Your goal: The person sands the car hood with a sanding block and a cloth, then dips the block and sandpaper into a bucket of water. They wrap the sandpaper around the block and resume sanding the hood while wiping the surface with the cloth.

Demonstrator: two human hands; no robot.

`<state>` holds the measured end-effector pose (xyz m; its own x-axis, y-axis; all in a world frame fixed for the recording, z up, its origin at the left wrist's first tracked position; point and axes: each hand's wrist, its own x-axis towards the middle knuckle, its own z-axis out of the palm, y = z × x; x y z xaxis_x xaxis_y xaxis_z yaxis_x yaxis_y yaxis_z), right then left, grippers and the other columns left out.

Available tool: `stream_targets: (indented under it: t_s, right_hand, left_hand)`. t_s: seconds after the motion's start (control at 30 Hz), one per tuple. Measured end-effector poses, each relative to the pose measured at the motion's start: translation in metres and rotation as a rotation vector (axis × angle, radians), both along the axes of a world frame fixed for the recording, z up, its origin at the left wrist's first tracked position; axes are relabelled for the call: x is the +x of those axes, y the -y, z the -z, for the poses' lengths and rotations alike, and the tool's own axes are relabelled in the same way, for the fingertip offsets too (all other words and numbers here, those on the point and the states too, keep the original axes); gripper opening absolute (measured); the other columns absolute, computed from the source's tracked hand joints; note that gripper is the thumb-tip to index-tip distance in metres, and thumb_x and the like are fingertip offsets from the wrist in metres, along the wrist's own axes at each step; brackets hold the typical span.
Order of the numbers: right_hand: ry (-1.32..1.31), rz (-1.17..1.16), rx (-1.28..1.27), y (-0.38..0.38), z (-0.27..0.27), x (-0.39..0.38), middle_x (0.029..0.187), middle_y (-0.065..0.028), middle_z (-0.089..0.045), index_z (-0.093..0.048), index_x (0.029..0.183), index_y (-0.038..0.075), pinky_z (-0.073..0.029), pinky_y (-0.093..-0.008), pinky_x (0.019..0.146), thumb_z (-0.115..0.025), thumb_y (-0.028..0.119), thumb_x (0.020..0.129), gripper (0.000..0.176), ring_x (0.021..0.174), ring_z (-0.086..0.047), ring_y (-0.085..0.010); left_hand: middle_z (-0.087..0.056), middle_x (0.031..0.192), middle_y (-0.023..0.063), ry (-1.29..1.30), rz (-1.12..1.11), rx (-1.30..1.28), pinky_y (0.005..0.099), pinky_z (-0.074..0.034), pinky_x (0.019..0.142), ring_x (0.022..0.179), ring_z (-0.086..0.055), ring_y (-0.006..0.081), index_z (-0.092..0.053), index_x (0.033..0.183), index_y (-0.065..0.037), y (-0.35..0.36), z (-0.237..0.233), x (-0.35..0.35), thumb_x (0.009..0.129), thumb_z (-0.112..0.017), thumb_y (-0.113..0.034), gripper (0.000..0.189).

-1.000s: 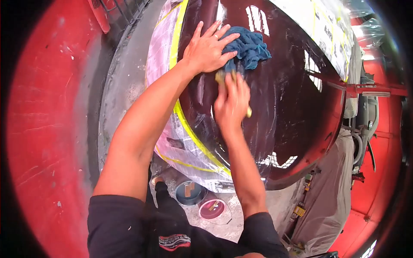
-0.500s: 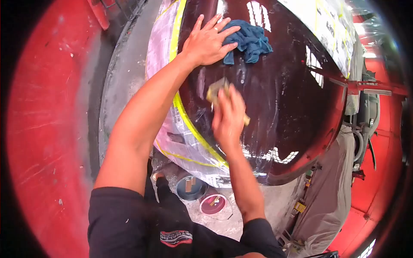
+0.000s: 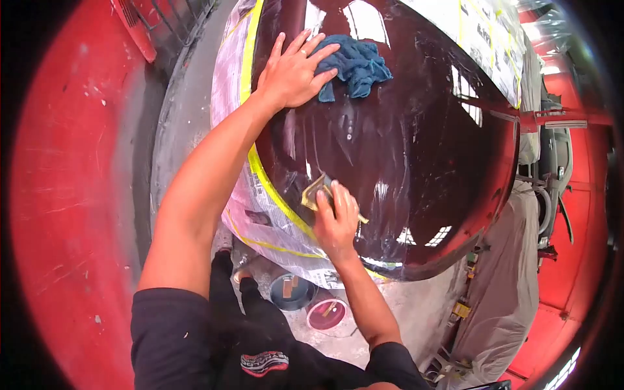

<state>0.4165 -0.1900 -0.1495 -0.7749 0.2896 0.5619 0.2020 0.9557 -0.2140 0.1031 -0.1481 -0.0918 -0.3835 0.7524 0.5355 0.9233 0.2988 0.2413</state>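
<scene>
My left hand (image 3: 289, 73) lies flat on a dark, glossy car panel (image 3: 442, 175), fingers spread. Its thumb-side fingers rest against a crumpled blue cloth (image 3: 357, 65), without closing on it. Lower on the panel, my right hand (image 3: 337, 224) grips a piece of yellow-edged sandpaper (image 3: 312, 195) and presses it to the wet surface. The sandpaper looks folded, perhaps round a block; my fingers cover part of it. Whitish streaks and water drops mark the panel between the two hands.
Yellow tape (image 3: 276, 190) and masking sheet (image 3: 231, 188) border the panel's left edge. More masking paper (image 3: 491, 39) covers the upper right. A dark bucket (image 3: 276, 300) and a pink bucket (image 3: 327, 323) stand on the floor. Grey sheeting (image 3: 500, 279) hangs at right.
My right hand has slid the sandpaper down the panel, toward my body. My left hand and the cloth keep their place on the panel, while the whole view has shifted slightly.
</scene>
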Motion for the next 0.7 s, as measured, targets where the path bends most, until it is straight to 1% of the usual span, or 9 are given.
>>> stream_targets:
  t_s: [0.2, 0.23, 0.27, 0.4, 0.43, 0.53, 0.57, 0.6, 0.7]
  right_hand:
    - [-0.105, 0.249, -0.044, -0.07, -0.05, -0.104, 0.134, -0.0256, -0.055, -0.061, 0.124, 0.002, -0.043, -0.05, 0.099, -0.069, 0.005, 0.084, 0.041, 0.119, -0.054, -0.043]
    - [-0.048, 0.236, -0.045, -0.06, -0.05, -0.08, 0.132, -0.025, -0.057, -0.062, 0.124, 0.003, -0.044, -0.0492, 0.101, -0.068, 0.004, 0.085, 0.04, 0.119, -0.055, -0.043]
    - [0.002, 0.222, -0.041, -0.042, -0.05, -0.045, 0.129, -0.0245, -0.059, -0.063, 0.124, 0.004, -0.045, -0.0484, 0.102, -0.068, 0.003, 0.086, 0.039, 0.119, -0.056, -0.0429]
    - [-0.012, 0.241, 0.026, -0.009, 0.024, 0.102, 0.137, -0.0241, -0.057, -0.066, 0.125, 0.005, -0.043, -0.0501, 0.106, -0.069, -0.002, 0.082, 0.044, 0.124, -0.056, -0.041]
    - [0.011, 0.279, 0.092, -0.02, 0.012, 0.08, 0.135, -0.025, -0.059, -0.067, 0.123, 0.009, -0.049, -0.0523, 0.098, -0.074, 0.0, 0.073, 0.052, 0.117, -0.061, -0.0428]
    - [-0.02, 0.294, 0.084, -0.089, -0.042, -0.042, 0.138, -0.0247, -0.054, -0.062, 0.126, 0.005, -0.042, -0.0514, 0.104, -0.068, 0.003, 0.08, 0.047, 0.124, -0.052, -0.0447]
    - [-0.069, 0.311, 0.116, -0.111, -0.053, -0.077, 0.134, -0.0249, -0.055, -0.061, 0.126, 0.004, -0.042, -0.0518, 0.102, -0.068, 0.005, 0.082, 0.045, 0.12, -0.053, -0.0451]
    - [-0.045, 0.336, 0.11, -0.123, -0.068, -0.1, 0.133, -0.0235, -0.057, -0.062, 0.12, 0.005, -0.046, -0.0502, 0.097, -0.069, 0.005, 0.085, 0.036, 0.114, -0.057, -0.0434]
    - [0.043, 0.252, 0.09, -0.114, -0.063, -0.05, 0.131, -0.0226, -0.057, -0.062, 0.124, 0.006, -0.045, -0.0487, 0.1, -0.067, 0.0, 0.085, 0.04, 0.119, -0.056, -0.0426]
  left_hand:
    - [-0.041, 0.157, 0.0027, -0.092, -0.034, -0.002, 0.0565, -0.016, 0.122, 0.149, -0.03, 0.0268, -0.045, 0.15, -0.032, -0.002, 0.007, -0.003, 0.097, -0.05, -0.054, 0.057]
    - [-0.043, 0.156, 0.0022, -0.099, -0.025, 0.071, 0.0584, -0.016, 0.121, 0.148, -0.032, 0.0275, -0.047, 0.148, -0.033, -0.005, 0.014, -0.004, 0.096, -0.052, -0.055, 0.057]
    - [-0.038, 0.157, 0.014, 0.135, 0.036, -0.06, 0.0554, -0.012, 0.123, 0.15, -0.025, 0.0329, -0.048, 0.148, -0.019, 0.003, -0.008, 0.005, 0.093, -0.057, -0.052, 0.064]
    - [-0.043, 0.156, 0.0009, -0.033, -0.053, 0.072, 0.0562, -0.015, 0.122, 0.148, -0.032, 0.0259, -0.047, 0.148, -0.034, -0.006, 0.007, -0.002, 0.096, -0.051, -0.055, 0.056]
    - [-0.043, 0.156, 0.0005, -0.042, -0.054, 0.032, 0.0551, -0.015, 0.122, 0.148, -0.032, 0.0251, -0.047, 0.148, -0.035, -0.005, 0.007, 0.001, 0.097, -0.051, -0.055, 0.055]
    - [-0.039, 0.159, 0.0029, 0.006, -0.01, 0.031, 0.0603, -0.012, 0.121, 0.151, -0.027, 0.027, -0.045, 0.15, -0.035, -0.005, 0.008, -0.002, 0.096, -0.049, -0.057, 0.058]
    - [-0.04, 0.157, 0.011, 0.129, 0.031, -0.077, 0.0542, -0.012, 0.123, 0.15, -0.026, 0.0315, -0.047, 0.149, -0.019, 0.006, -0.019, 0.01, 0.098, -0.052, -0.049, 0.059]
    - [-0.04, 0.156, 0.0122, 0.112, 0.03, -0.052, 0.0533, -0.012, 0.124, 0.149, -0.027, 0.0326, -0.047, 0.148, -0.019, 0.005, -0.015, 0.009, 0.097, -0.053, -0.05, 0.06]
    - [-0.042, 0.154, 0.0138, 0.12, 0.04, -0.015, 0.0538, -0.012, 0.123, 0.149, -0.028, 0.0326, -0.049, 0.147, -0.018, 0.006, -0.013, 0.009, 0.097, -0.053, -0.05, 0.06]
